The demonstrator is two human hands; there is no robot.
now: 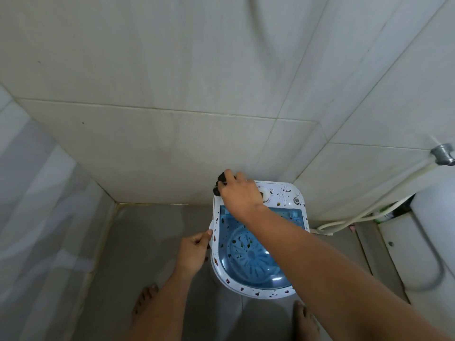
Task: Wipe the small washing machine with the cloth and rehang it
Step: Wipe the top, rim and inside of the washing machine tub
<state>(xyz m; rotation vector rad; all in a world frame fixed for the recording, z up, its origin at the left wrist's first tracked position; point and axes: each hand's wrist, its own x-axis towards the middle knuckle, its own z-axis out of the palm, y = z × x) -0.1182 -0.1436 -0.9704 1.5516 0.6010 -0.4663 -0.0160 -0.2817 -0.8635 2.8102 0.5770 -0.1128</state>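
Note:
A small white washing machine [293, 195] with a blue see-through lid stands on the floor in the corner, its top speckled with dark spots. My right hand [240, 194] presses a dark bunched cloth [219, 183] onto the machine's back left corner, beside a white dial. Only a bit of the cloth shows past my fingers. My left hand [193, 249] grips the machine's left rim, thumb on top.
Tiled walls close in behind and on both sides. A white hose [364, 207] runs from a metal wall tap [444, 155] down behind the machine. A white toilet and cistern [418, 244] stand at right. My bare feet [305, 318] are on the grey floor.

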